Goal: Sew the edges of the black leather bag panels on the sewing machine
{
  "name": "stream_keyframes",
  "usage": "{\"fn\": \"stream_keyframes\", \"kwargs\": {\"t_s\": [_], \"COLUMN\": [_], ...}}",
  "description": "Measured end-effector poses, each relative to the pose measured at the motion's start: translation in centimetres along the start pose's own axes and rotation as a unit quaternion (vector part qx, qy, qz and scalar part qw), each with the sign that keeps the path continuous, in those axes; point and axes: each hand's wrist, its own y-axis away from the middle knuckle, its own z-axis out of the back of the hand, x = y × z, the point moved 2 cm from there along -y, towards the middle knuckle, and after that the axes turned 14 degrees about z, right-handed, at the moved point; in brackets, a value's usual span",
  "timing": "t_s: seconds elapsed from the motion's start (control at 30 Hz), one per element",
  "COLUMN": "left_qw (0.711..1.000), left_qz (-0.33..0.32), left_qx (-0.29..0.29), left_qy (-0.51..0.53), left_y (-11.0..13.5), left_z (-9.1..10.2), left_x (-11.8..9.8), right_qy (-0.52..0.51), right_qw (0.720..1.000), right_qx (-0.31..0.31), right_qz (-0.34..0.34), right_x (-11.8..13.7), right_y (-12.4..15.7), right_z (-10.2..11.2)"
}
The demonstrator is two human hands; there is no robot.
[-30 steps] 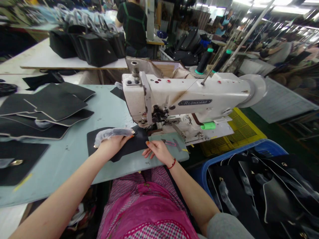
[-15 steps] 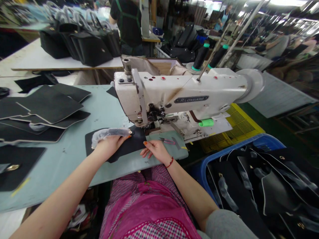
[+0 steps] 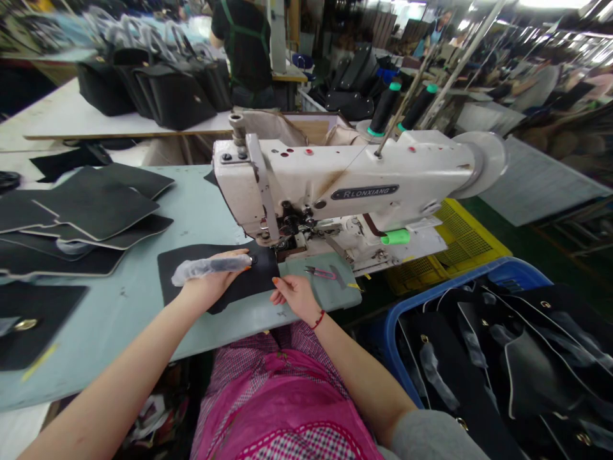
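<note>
A black bag panel (image 3: 258, 281) lies on the pale green table just in front of the sewing machine's needle area (image 3: 282, 246). On it is a bag handle (image 3: 211, 267) wrapped in clear plastic, with a metal fitting at its right end. My left hand (image 3: 208, 291) is closed about this handle, thumb on the near side and a fingertip showing beyond it. My right hand (image 3: 294, 295) has curled fingers, with thumb and index finger pinched at the panel's right edge. Thread snips (image 3: 320, 273) with a pink handle lie right of that hand.
The white sewing machine (image 3: 335, 172) stands ahead. Stacked black panels (image 3: 96, 204) lie at left. A blue tub (image 3: 393, 319) of panels with wrapped handles stands at right, near a yellow crate (image 3: 460, 236). Black bags (image 3: 172, 96) and a person (image 3: 244, 51) are behind.
The panel has shifted slightly left, away from the needle area. The wrapped handle, arched before, now lies straighter and lower. My right hand has moved a little left along with the panel's edge.
</note>
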Motion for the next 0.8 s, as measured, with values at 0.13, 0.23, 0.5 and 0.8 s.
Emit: {"fn": "stream_keyframes", "kwargs": {"t_s": [0.13,0.23,0.5,0.8], "left_qw": [0.999,0.998,0.997,0.995], "left_qz": [-0.054,-0.062,-0.074,-0.073], "left_qx": [-0.006,-0.001,-0.028,0.004], "left_qy": [0.003,0.008,-0.004,-0.073], "left_y": [0.1,0.2,0.4,-1.0], "left_z": [-0.7,-0.6,-0.9,0.8], "left_x": [0.2,-0.1,0.2,-1.0], "right_qy": [0.008,0.009,-0.002,-0.033], "right_qw": [1.0,1.0,1.0,0.999], "right_qx": [-0.01,-0.006,0.001,0.018], "right_qz": [0.001,-0.006,-0.016,-0.01], "right_x": [-0.7,-0.6,-0.2,0.5], "right_y": [0.0,0.0,0.0,-0.8], "right_z": [0.0,0.1,0.1,0.3]}}
